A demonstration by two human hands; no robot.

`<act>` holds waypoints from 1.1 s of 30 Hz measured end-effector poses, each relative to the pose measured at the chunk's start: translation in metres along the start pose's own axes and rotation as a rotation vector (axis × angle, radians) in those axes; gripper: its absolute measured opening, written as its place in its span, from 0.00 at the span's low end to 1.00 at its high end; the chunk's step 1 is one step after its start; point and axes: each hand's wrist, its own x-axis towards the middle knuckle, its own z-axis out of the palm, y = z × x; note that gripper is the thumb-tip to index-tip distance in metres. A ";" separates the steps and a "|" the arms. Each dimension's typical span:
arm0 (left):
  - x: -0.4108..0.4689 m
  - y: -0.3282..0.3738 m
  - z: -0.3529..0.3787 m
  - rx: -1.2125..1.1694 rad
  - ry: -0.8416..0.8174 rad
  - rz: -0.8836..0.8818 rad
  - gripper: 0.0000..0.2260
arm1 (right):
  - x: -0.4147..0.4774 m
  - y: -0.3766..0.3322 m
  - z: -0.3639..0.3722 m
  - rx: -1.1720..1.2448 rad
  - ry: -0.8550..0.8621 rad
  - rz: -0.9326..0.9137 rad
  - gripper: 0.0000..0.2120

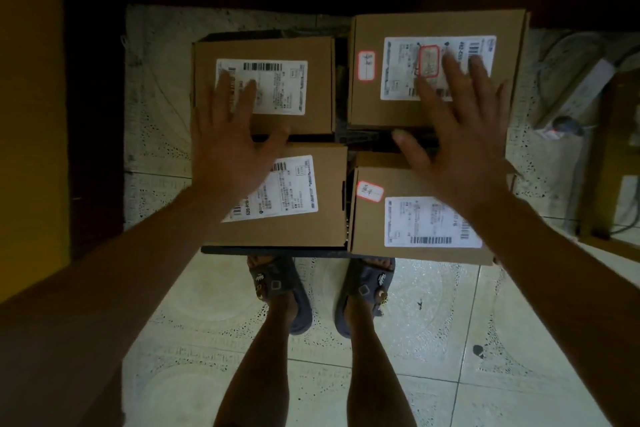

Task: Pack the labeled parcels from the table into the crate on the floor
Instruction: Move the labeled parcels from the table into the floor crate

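**Head view: four parcels in the crate, both hands spread above**

Head view, looking straight down. Dim light, greenish tiled floor (433,340).

Four brown cardboard parcels sit in a two-by-two block at centre frame, each with a white shipping label facing up. Upper-left parcel (304,48) and lower-left parcel (325,218) lie close together, edges nearly touching. Upper-right parcel (398,28) is the largest showing; a small red-bordered sticker sits left of its label. Lower-right parcel (367,236) carries a similar red-bordered sticker near its upper left corner.

Dark crate (277,251) shows only as a thin black edge below the lower-left parcel and as dark strips in the gaps between boxes. The parcels cover most of it; the right-hand pair appear to overhang or ride higher, cannot tell which.

Left hand (230,146): open, fingers spread, palm down, over the seam between the two left parcels. Fingertips overlap the upper-left label. Contact with the cardboard cannot be told.

Right hand (460,149): open, fingers fanned wide, palm down, over the seam between the two right parcels, fingertips across the upper-right label. Holds nothing.

Both bare forearms enter from the lower corners. Two feet in grey sandals (287,291) stand at the crate's near edge, lower centre.

Right edge of frame: a white power strip (575,94) with cables on the floor.
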 end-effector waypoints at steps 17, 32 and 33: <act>0.036 -0.013 -0.007 0.044 -0.144 -0.033 0.45 | 0.028 0.014 0.005 -0.134 -0.170 0.036 0.35; 0.027 0.014 0.026 0.285 -0.010 0.374 0.31 | 0.037 0.009 0.028 -0.228 -0.291 0.008 0.37; 0.025 0.014 0.024 0.271 0.000 0.382 0.31 | 0.038 0.008 0.022 -0.178 -0.276 0.009 0.36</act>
